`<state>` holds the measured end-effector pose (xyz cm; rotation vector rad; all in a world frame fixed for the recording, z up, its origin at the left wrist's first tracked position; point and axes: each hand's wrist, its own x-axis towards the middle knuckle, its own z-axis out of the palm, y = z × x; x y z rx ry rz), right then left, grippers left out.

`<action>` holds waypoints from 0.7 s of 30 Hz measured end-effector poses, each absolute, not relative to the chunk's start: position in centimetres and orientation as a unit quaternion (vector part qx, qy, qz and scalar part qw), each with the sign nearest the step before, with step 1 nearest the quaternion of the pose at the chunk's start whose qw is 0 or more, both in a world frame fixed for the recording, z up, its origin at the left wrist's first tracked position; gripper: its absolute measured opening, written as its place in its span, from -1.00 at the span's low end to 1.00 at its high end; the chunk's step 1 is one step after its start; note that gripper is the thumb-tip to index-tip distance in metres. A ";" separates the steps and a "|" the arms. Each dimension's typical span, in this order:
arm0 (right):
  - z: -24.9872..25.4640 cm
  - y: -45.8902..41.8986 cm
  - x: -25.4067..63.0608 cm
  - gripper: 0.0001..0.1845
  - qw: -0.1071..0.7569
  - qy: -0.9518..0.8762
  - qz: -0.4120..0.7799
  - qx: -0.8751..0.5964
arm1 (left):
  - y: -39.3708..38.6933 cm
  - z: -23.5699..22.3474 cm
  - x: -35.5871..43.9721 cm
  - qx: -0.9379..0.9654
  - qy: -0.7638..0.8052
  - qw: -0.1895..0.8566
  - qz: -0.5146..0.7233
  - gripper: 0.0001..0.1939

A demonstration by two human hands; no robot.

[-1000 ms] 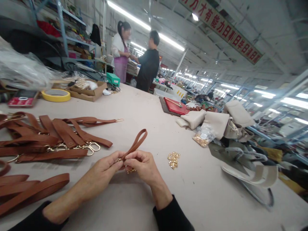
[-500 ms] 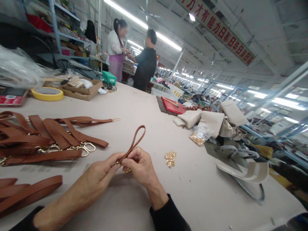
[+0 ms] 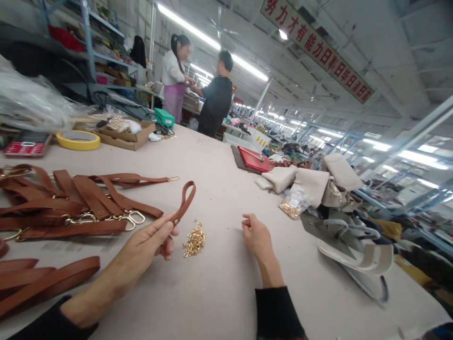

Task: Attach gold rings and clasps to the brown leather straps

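My left hand (image 3: 150, 241) pinches a narrow brown leather strap (image 3: 186, 200) between thumb and forefinger. The strap is bent into an upright loop, and a small gold stud shows near the thumb. A pile of small gold metal fittings (image 3: 194, 241) lies on the table just right of that hand. Farther right, my right hand (image 3: 258, 238) is down at the tabletop with its fingers curled together. It covers the place of a second gold pile, and whatever is at its fingertips is hidden.
Brown leather straps with gold clasps (image 3: 95, 198) lie at left, with more straps (image 3: 53, 283) nearer me. Yellow tape (image 3: 78, 140) and a cardboard box (image 3: 123, 134) stand behind. Bagged gold pieces (image 3: 293, 203) and cream bag parts (image 3: 313, 184) are at right. Two people (image 3: 215, 101) stand beyond.
My right hand has let go of the strap and moved right, over the second gold pile. My left hand keeps the strap and has shifted slightly left, uncovering the nearer pile.
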<state>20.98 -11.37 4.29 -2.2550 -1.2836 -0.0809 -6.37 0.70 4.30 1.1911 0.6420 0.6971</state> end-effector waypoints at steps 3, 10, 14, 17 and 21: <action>3.9 -12.6 22.8 -0.64 0.205 -0.492 -0.034 -0.846 | 0.7 4.6 -6.4 0.490 0.297 0.754 0.320 -0.55; 3.9 -12.6 23.1 -0.60 0.123 -0.529 -0.039 -0.839 | 0.9 4.2 -6.4 0.451 0.303 0.780 0.311 -0.61; 3.9 -12.2 23.1 -0.62 0.093 -0.531 -0.044 -0.841 | 0.8 4.6 -6.2 0.483 0.311 0.771 0.276 -0.65; 3.6 -11.9 23.1 -0.64 0.083 -0.520 -0.055 -0.848 | 0.3 5.2 -6.2 0.502 0.317 0.760 0.264 -0.65; 3.0 -11.4 23.4 -0.64 0.096 -0.512 -0.063 -0.851 | -0.2 5.5 -6.1 0.505 0.311 0.761 0.262 -0.67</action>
